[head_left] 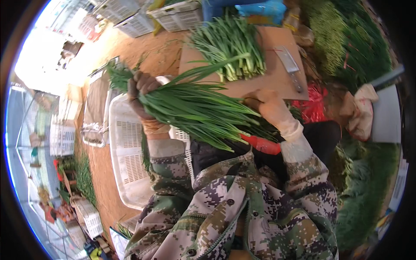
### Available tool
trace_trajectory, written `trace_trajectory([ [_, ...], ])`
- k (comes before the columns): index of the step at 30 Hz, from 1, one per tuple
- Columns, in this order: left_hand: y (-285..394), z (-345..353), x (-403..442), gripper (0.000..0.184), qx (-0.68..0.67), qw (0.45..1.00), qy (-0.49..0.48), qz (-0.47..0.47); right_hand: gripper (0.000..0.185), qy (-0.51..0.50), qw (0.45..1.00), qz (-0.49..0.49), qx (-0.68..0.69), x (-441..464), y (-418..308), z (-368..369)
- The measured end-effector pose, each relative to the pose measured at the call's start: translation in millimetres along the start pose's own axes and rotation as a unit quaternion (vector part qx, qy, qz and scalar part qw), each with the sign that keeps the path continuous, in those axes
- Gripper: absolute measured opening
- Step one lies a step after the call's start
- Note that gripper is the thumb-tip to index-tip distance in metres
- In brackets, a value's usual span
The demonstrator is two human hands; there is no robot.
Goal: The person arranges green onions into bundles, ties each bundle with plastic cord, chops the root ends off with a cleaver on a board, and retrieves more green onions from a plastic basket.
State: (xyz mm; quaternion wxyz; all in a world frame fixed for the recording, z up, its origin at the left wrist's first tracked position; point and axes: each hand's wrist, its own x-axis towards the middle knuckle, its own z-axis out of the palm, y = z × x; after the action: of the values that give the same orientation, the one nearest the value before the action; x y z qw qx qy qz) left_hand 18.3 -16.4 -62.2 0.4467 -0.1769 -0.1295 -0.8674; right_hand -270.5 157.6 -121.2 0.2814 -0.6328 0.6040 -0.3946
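My left hand (145,91), in a dirt-darkened glove, is closed round a loose bunch of garlic chives (195,106). Their leaf tips stick out beyond the fist, and the stalk ends fan toward my right. My right hand (271,108), in a pale glove, is beside those stalk ends with its fingers curled in; whatever is between them is hidden. Ahead, a second pile of garlic chives (234,47) lies on a brown board (277,39), pale ends toward me. A knife with a broad blade (287,60) rests on the board's right side.
A white plastic crate (130,156) stands left of my lap. Red plastic strips (313,104) lie right of the board, and a red piece (264,144) is near my right wrist. Heaped greens (364,190) line the right side. More crates (175,16) stand at the back.
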Motion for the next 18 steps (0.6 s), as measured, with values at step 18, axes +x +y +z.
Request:
trace_trajectory([
  [18, -22, 24, 25, 0.017, 0.313, 0.934, 0.169, 0.037, 0.063, 0.083, 0.991, -0.082, -0.067, -20, -64, -36],
])
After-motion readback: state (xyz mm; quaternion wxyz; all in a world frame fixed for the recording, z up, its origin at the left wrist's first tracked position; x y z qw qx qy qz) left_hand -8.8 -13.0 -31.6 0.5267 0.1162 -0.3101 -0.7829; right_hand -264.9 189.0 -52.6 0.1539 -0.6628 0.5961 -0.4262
